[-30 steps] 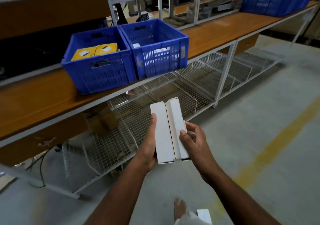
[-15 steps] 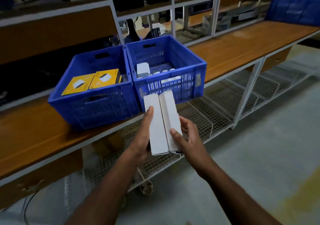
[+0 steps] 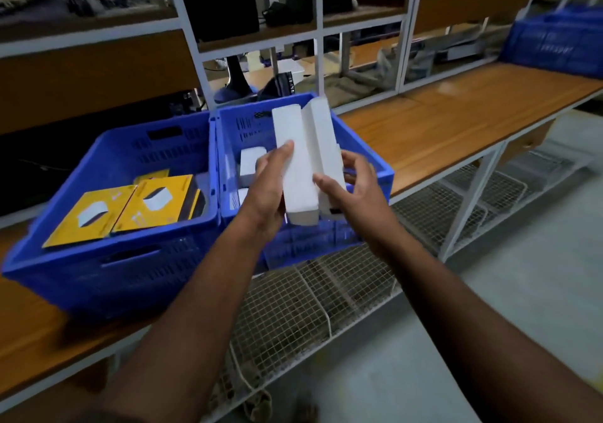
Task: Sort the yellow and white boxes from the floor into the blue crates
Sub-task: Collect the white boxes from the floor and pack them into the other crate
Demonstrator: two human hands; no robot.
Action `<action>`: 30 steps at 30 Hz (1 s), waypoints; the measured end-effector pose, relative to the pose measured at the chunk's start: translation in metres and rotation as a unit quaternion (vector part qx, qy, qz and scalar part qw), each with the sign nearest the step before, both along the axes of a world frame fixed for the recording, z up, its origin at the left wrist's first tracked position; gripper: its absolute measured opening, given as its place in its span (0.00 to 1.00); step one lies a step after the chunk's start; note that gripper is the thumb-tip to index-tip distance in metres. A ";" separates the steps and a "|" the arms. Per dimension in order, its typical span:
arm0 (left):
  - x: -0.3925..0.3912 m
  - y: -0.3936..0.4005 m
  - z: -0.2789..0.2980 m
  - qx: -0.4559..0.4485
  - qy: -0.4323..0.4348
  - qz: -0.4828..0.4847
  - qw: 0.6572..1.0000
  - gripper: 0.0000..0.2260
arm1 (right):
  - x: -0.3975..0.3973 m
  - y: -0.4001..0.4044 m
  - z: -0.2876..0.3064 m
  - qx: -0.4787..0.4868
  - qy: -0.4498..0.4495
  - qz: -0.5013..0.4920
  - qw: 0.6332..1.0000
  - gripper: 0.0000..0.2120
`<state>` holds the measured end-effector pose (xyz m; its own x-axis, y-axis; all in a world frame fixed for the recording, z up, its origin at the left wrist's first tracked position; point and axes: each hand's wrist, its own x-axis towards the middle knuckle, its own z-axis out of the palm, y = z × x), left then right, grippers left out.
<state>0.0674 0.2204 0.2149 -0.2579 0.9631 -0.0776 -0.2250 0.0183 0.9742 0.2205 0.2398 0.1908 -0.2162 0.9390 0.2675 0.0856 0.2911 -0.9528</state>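
Two white boxes gripped side by side: left hand curled on the left one, right hand pinching the right one. Held above the right blue crate, over more white boxes. Beside it, left blue crate with yellow boxes. Farther off, another blue crate on the wooden bench.
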 end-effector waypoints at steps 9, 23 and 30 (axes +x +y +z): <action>-0.028 0.105 0.005 -0.068 0.059 0.037 0.995 0.26 | -0.022 0.087 0.042 0.008 -0.157 -0.058 0.986 0.30; -0.055 0.133 -0.028 -0.198 0.547 -0.076 0.810 0.51 | -0.042 0.110 -0.007 0.058 -0.549 -0.191 0.812 0.28; -0.044 0.124 -0.022 -0.188 0.571 -0.164 0.782 0.29 | -0.041 0.113 -0.003 0.018 -0.577 -0.131 0.806 0.24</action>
<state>0.0231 0.3445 0.1925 -0.1103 0.9561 -0.2713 0.8647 0.2269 0.4482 0.1800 0.3531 0.1875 -0.1359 0.9890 0.0581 0.9719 0.1444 -0.1859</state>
